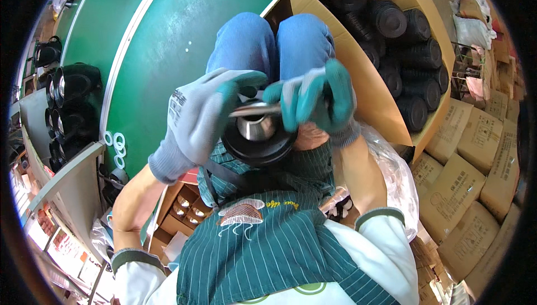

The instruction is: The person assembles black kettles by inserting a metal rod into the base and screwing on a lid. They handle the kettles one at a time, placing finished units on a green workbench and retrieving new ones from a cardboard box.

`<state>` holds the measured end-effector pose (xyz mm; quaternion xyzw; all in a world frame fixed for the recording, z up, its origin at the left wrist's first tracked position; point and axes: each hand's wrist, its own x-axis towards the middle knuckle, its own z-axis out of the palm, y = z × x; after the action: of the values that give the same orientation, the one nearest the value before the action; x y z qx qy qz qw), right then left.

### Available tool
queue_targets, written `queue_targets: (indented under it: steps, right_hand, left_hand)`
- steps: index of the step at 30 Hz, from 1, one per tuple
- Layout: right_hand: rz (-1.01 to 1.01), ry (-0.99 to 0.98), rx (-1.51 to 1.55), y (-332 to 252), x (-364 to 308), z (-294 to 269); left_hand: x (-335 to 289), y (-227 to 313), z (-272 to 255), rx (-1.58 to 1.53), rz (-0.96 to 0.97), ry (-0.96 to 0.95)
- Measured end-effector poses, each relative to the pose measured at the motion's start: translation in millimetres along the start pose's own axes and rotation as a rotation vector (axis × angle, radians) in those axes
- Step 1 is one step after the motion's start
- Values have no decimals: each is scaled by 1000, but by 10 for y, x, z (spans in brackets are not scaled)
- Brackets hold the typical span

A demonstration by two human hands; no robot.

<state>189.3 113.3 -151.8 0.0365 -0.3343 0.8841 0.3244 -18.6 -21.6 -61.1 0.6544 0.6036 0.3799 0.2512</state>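
Observation:
In my lap rests a black, round-rimmed vessel (260, 151) with a shiny metal mouth (256, 128) facing up. A thin, pale ring-like strip (254, 111) spans the mouth between my two gloved hands. My left hand (204, 101), in a grey glove with green fingers, closes on the strip's left end, thumb side over the black rim. At the other end my right hand (319, 98) has its fingers curled and pressed down; they are slightly smeared by motion. The fingertips partly hide the strip, so its full shape does not show.
A large open carton (391, 117) of ribbed black round parts (389, 19) stands at the right, near stacked sealed cartons (452, 190). Several white rings (119, 140) lie on the green table (154, 62) at left, beside black vessels (78, 84). A divided box (176, 221) holds small metal pieces.

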Motion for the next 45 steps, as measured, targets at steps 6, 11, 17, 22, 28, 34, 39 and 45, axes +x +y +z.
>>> queue_targets:
  steps: [6, 11, 17, 22, 28, 34, 39, 45]
  right_hand:
    - [60, -88, -269, -241, 124, 208]
    - [0, -585, -828, -510, 152, 153]
    - [139, -811, -1101, -569, 224, 599]
    - [342, -1056, -1123, -399, 347, 885]
    - [328, -1089, -1143, -87, 443, 1060]
    - [511, -1232, -1150, 182, 862, 1331]
    - [431, -1006, -1156, 27, 717, 1222]
    - [211, -832, -1007, 52, 555, 1238]
  left_hand:
    - [172, -562, 116, 260, 150, 107]
    - [590, -712, 190, -251, 169, -38]
    - [723, -749, 273, -411, 146, -88]
    - [882, -752, 436, -451, 153, -200]
    - [1087, -820, 729, -606, 276, -269]
    - [1189, -766, 979, -835, 373, -343]
    - [1020, -736, 633, -397, 355, 74]
    - [791, 133, -327, 239, -541, -746]
